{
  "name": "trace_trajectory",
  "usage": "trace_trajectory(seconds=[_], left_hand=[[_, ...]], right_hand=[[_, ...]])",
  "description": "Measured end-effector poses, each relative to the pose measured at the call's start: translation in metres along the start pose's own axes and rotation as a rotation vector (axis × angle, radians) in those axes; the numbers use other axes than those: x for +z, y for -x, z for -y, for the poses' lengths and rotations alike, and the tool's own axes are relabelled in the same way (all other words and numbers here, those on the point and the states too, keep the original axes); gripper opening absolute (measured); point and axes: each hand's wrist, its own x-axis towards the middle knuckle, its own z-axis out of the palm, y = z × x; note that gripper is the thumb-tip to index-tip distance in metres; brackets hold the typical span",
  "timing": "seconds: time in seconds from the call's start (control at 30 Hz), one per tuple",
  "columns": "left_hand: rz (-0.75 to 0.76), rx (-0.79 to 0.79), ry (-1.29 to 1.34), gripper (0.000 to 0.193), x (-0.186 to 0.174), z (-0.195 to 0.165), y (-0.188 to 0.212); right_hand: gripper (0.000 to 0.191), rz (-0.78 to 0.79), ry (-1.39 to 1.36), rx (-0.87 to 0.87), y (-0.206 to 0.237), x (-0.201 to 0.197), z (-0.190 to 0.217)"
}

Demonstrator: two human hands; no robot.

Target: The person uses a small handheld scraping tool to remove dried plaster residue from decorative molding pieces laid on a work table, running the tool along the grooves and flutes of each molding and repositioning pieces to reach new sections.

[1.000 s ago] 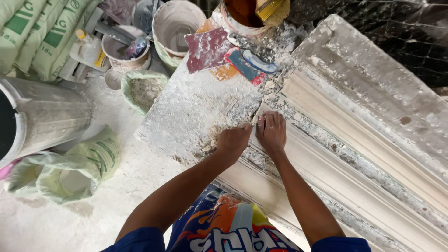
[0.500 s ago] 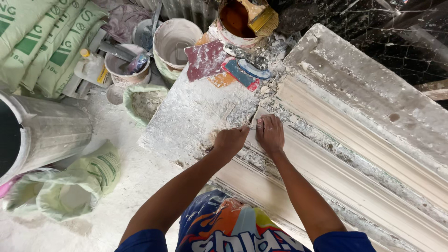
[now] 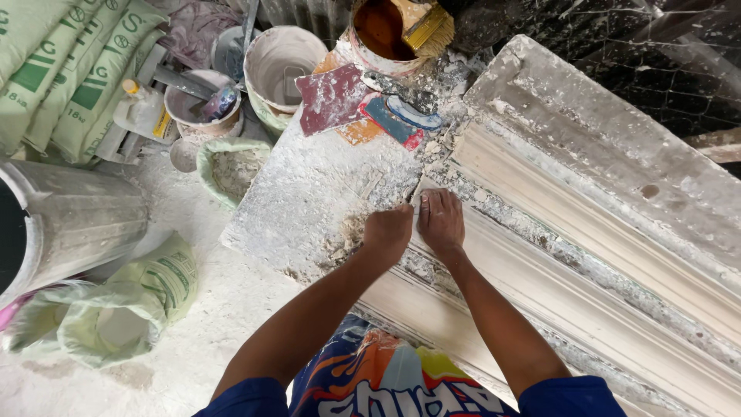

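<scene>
plaster dust coats the floor (image 3: 193, 363) of this work area, and everything on it is white with splashes. a long moulded plaster cornice (image 3: 587, 255) lies diagonally across the view on its back, profile upward, which puts its stepped channels within easy reach from above. beside it, touching along one edge, sits a flat plaster-crusted board (image 3: 316, 201), placed close, it seems, so that material can be worked off it straight onto the moulding. the left hand (image 3: 388, 232) rests curled at the junction of board and cornice, fingers drawn together into a loose fist; whether it grips a small tool or a lump of plaster cannot be told, as the palm faces down. the right hand (image 3: 441, 220) lies just beside it, touching or nearly so, fingers together and flat, pressing on the rough near edge of the cornice, apparently to steady or smooth that spot. no tool shows under it. at the far end of the board lie coloured flat scrapers (image 3: 332, 96), red, orange and blue, set within arm's reach. beyond them stands a brown-stained bucket (image 3: 378, 31) with a wide brush (image 3: 428, 23) resting across its rim. a white bucket (image 3: 282, 62) and smaller tubs stand to the left, near stacked green-printed sacks (image 3: 54, 69). a grey drum (image 3: 69, 224) lies on its side, and an open green bag (image 3: 116, 316) slumps near it.
</scene>
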Motion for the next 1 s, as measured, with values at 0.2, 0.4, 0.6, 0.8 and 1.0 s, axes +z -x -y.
trace_trajectory(seconds=[0.2, 0.4, 0.6, 0.8, 1.0], left_hand=[[-0.022, 0.156, -0.211, 0.025, -0.006, 0.019, 0.005], [0.045, 0.037, -0.242, 0.029, -0.002, -0.002, 0.012], [0.155, -0.101, -0.042, 0.021, -0.01, -0.019, -0.004], [0.03, 0.032, 0.036, 0.013, -0.007, 0.004, -0.006], [-0.08, 0.131, -0.186, 0.026, 0.005, 0.022, 0.012]], right_hand=[[0.023, -0.022, -0.077, 0.036, -0.002, -0.004, 0.001], [0.022, -0.005, -0.045, 0.03, -0.003, -0.004, 0.0], [0.022, -0.035, -0.061, 0.016, -0.004, -0.005, 0.002], [0.021, -0.077, -0.078, -0.006, -0.003, -0.009, 0.004], [0.021, -0.05, -0.075, 0.025, -0.002, -0.009, 0.003]])
